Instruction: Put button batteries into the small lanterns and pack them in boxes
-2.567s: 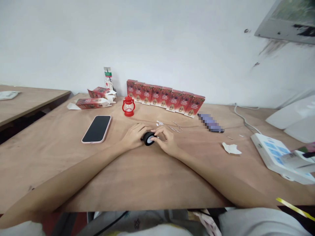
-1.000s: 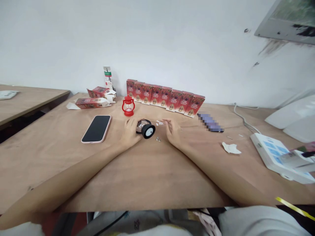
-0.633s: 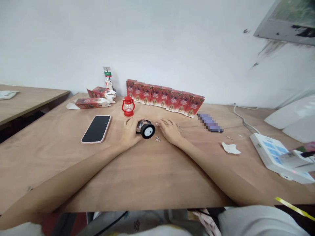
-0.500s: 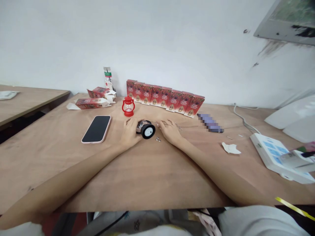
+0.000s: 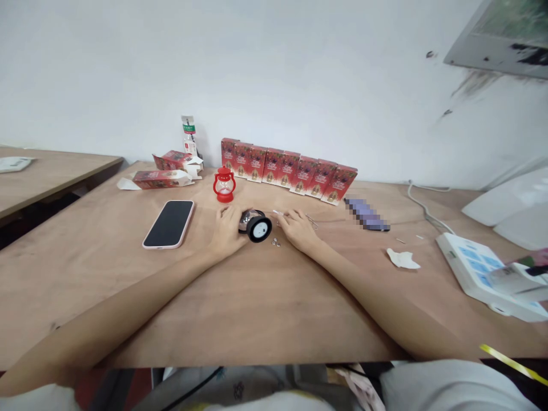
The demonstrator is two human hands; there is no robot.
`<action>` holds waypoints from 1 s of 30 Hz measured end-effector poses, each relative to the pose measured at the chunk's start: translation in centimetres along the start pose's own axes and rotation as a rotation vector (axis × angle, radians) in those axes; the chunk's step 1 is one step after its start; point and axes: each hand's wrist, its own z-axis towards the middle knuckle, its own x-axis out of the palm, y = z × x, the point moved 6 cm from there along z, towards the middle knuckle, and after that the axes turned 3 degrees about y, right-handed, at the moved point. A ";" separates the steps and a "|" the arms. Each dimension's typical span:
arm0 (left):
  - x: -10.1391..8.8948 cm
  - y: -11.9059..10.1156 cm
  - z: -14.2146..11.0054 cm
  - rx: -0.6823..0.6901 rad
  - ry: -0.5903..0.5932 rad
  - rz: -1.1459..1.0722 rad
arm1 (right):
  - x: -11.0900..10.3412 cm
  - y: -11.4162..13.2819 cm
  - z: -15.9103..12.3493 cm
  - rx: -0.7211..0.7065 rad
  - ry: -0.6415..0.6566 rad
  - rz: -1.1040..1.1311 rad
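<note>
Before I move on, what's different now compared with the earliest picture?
The right hand has let go of the black lantern and shifted right and slightly away, to the small white bits. The left hand still holds the lantern, now slightly farther away. Small silver pieces now show beside it. Red lantern, boxes and pink-edged phone stayed put.

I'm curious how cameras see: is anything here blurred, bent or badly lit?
In the head view, light looks soft and even; the black-screened, pink-edged phone shows no strong glare; lettering on the red cardboard boxes is too soft to read; the flat purple rectangle is pixelated.
</note>
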 end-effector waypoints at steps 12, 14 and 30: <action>0.6 0.5 0.3 -0.051 0.028 0.049 | -5.0 1.1 -2.7 -0.083 -0.690 0.208; 0.7 0.4 0.3 -0.055 0.052 0.054 | -5.8 2.0 -3.0 -0.117 -0.748 0.252; 0.9 0.1 0.2 -0.022 0.045 0.152 | -6.7 4.3 -2.7 -0.187 -0.757 0.181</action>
